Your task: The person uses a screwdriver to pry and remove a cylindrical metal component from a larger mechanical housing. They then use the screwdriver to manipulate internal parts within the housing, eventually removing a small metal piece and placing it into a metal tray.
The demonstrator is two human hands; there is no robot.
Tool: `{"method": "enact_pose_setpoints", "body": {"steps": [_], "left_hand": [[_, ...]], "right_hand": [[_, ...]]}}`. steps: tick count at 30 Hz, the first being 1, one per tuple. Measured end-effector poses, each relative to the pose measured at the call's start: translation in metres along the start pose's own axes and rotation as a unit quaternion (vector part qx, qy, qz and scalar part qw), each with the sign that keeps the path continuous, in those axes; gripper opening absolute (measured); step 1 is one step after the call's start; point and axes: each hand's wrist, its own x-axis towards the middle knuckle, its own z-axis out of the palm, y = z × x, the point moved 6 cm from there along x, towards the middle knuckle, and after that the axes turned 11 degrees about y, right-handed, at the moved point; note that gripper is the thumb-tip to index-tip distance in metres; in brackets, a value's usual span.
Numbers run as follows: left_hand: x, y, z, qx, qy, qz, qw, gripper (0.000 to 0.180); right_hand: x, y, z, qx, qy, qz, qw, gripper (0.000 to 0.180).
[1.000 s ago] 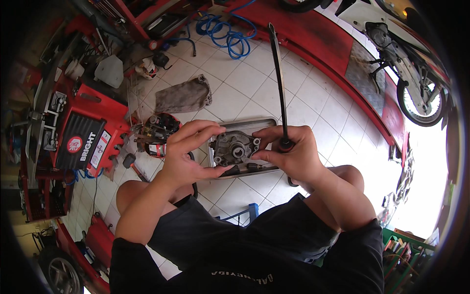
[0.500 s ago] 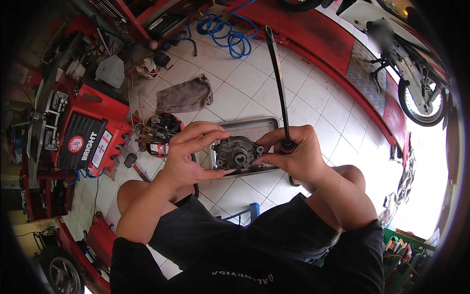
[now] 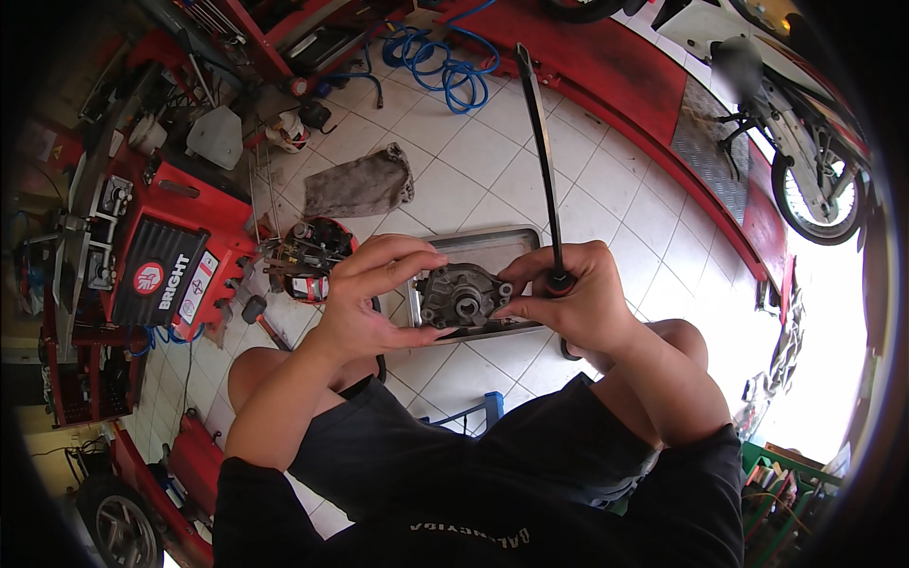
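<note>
A grey cast-metal engine part [image 3: 459, 295], with a round hub in the middle and bolt lugs at its edges, is held over a metal tray [image 3: 516, 237]. My left hand [image 3: 365, 298] grips its left side, fingers along the upper edge and thumb along the lower. At the right lug, the thumb and forefinger of my right hand [image 3: 582, 293] pinch the part. That same hand also clasps a long screwdriver [image 3: 544, 161], its dark shaft pointing up and away and its handle mostly hidden in the palm. The part's underside is out of sight.
A dirty rag [image 3: 358, 182] lies on the tiled floor beyond the tray. To the left are a hammer [image 3: 256, 310], a red bin of parts [image 3: 317, 260] and a red machine [image 3: 170, 256]. A blue hose [image 3: 436, 62] coils near a red lift ramp [image 3: 625, 76]; a motorcycle [image 3: 805, 142] stands at right.
Both hands keep their hold on the part. The part and the screwdriver have shifted very slightly to the right in the view.
</note>
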Motion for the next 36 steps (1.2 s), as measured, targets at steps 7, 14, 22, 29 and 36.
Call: {"method": "enact_pose_setpoints", "body": {"steps": [7, 14, 22, 29, 36], "left_hand": [[0.0, -0.001, 0.0, 0.002, 0.001, -0.001, 1.0, 0.067], [0.001, 0.0, -0.001, -0.018, -0.011, -0.014, 1.0, 0.068], [-0.018, -0.033, 0.007, -0.346, -0.001, -0.321, 0.882, 0.071], [-0.034, -0.038, 0.018, -0.421, 0.039, -0.393, 0.817, 0.067], [-0.032, -0.037, 0.018, -0.357, 0.019, -0.433, 0.828, 0.066]], "right_hand": [[0.001, 0.0, 0.0, 0.002, -0.003, 0.004, 1.0, 0.031], [0.0, 0.005, 0.0, 0.003, -0.01, 0.003, 1.0, 0.036], [0.001, -0.017, 0.002, 0.008, -0.04, -0.103, 0.994, 0.06], [0.0, -0.01, 0.003, 0.024, -0.012, -0.096, 0.995, 0.052], [0.0, 0.007, 0.007, 0.084, 0.006, 0.098, 0.992, 0.042]]}}
